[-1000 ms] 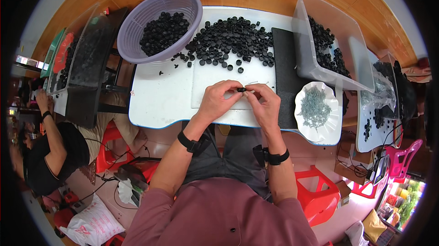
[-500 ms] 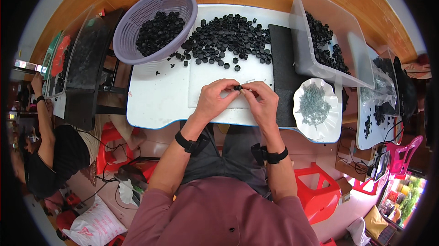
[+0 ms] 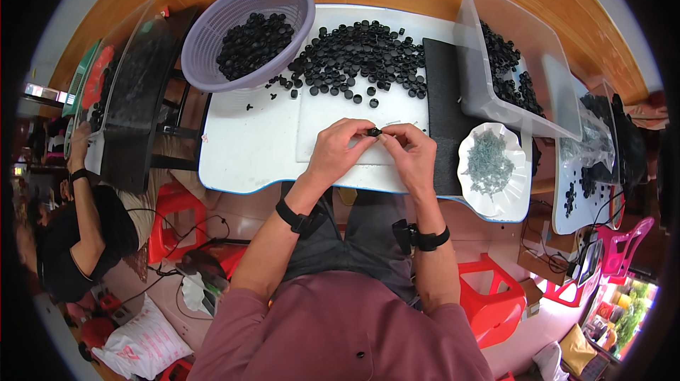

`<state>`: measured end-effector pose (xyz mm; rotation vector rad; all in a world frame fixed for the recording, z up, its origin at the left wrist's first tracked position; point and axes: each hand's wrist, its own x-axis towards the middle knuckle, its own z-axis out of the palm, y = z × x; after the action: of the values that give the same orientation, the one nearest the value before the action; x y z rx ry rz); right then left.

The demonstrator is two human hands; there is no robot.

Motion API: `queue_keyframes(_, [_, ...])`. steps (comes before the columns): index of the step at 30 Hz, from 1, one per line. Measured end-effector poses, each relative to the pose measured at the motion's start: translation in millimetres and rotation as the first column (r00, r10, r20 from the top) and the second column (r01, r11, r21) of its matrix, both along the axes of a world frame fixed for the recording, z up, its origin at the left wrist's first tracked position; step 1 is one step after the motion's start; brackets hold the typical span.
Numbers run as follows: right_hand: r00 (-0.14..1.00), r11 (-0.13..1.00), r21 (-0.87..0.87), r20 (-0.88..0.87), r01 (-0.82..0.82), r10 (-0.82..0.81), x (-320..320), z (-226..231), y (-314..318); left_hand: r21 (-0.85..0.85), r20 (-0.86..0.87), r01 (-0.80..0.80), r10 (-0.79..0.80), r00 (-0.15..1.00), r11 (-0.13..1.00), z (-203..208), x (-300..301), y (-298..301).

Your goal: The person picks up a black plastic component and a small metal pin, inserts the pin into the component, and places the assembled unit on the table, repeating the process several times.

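My left hand (image 3: 338, 149) and my right hand (image 3: 411, 157) meet over a thin white board (image 3: 312, 119) on the white table. Between the fingertips of both is a small black round cap-like piece (image 3: 374, 132); fingers hide part of it. Just beyond my hands spreads a pile of similar black pieces (image 3: 361, 55), with a few loose ones at its near edge. To the right, a white scalloped dish (image 3: 523, 168) holds many small, pale blue-green see-through bits (image 3: 490, 161), too fine to name.
A purple basket (image 3: 195, 41) of black pieces stands at the back left. At the right are a black mat (image 3: 443, 112) and a clear plastic bin (image 3: 489, 101) with more pieces. A person (image 3: 81, 232) works at the far left; a red stool (image 3: 489, 296) is beside me.
The whole view has shifted slightly. My hands stay together on the black piece, which shows at a slightly different angle. At the far left, the other person's hand has moved lower and inward.
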<state>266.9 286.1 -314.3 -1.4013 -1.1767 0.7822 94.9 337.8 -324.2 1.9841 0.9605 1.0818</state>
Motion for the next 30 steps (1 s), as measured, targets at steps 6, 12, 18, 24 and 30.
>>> queue_keyframes(6, [1.0,0.998,-0.058,-0.003,0.005,-0.005,-0.3,1.0,1.4,-0.008,0.018,-0.016,0.017,1.0,1.0,-0.8,2.7,-0.8])
queue_keyframes(12, [1.0,0.995,-0.099,-0.016,-0.006,0.004,1.2,-1.4,3.7,-0.01,-0.01,-0.016,0.016,1.0,1.0,-3.8,0.5,0.1])
queue_keyframes(18, [0.998,0.992,-0.128,-0.057,-0.007,-0.001,0.4,-0.7,7.5,0.047,-0.049,-0.02,0.023,0.999,0.999,-5.8,1.0,1.9])
queue_keyframes(24, [0.994,0.992,-0.125,-0.108,-0.018,0.004,-0.1,-2.8,9.5,-0.029,-0.044,-0.023,0.022,0.999,0.999,-1.1,2.0,2.1])
queue_keyframes(30, [0.998,0.997,-0.077,-0.066,0.013,-0.019,-2.5,-7.8,8.9,-0.069,-0.043,-0.036,0.033,0.999,0.997,-2.1,4.0,2.9])
